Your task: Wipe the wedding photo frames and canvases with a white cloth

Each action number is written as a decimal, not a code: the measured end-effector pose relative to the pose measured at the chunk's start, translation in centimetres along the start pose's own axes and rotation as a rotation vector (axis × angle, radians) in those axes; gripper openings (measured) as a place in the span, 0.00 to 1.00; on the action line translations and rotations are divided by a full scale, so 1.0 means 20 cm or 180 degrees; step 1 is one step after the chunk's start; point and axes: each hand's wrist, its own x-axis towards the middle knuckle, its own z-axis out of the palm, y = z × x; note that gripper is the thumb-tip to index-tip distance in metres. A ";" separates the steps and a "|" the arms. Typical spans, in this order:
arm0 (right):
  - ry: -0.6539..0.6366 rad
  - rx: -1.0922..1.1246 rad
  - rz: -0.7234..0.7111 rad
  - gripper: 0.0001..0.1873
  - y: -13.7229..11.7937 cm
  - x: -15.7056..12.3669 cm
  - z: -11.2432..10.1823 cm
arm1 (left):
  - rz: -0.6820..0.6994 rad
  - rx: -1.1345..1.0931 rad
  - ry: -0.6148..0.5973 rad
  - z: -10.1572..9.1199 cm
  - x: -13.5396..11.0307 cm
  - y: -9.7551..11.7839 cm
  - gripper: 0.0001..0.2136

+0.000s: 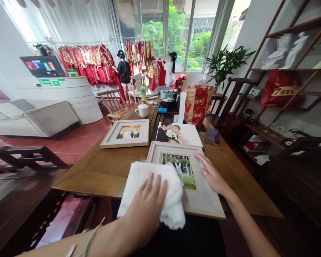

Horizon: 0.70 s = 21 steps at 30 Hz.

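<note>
My left hand (147,205) lies flat, fingers stretched out, on a folded white cloth (173,200) that covers the left part of a framed photo (203,200) at the near edge of the wooden table (107,167). On the frame's right border rests my right hand (212,175), fingers spread, a ring on one finger. Behind this frame lie an unframed photo print (188,134) and a second framed photo (126,133) to the left.
Further back on the table stand a white cup (142,110), a green bottle (143,93), a red-and-gold bag (198,104) and small items. A wooden shelf unit (291,89) rises at right. Two people stand by racks of red garments near the windows. A sofa (37,119) sits left.
</note>
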 end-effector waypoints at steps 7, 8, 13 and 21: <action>0.0038 0.0065 -0.0082 0.27 0.01 0.00 0.01 | -0.0294 0.0193 0.0987 -0.06 0.53 -0.14 0.33; 0.0045 0.0064 -0.0091 0.28 0.02 0.00 0.01 | -0.0253 0.0197 0.1017 -0.07 0.59 -0.14 0.34; 0.0081 0.0012 -0.0180 0.30 0.04 0.01 0.02 | 0.0326 0.0198 0.1031 -0.09 0.76 -0.11 0.36; 0.0183 -0.0056 -0.0340 0.32 0.03 0.01 0.02 | 0.1270 0.0063 0.0779 -0.15 0.86 -0.16 0.34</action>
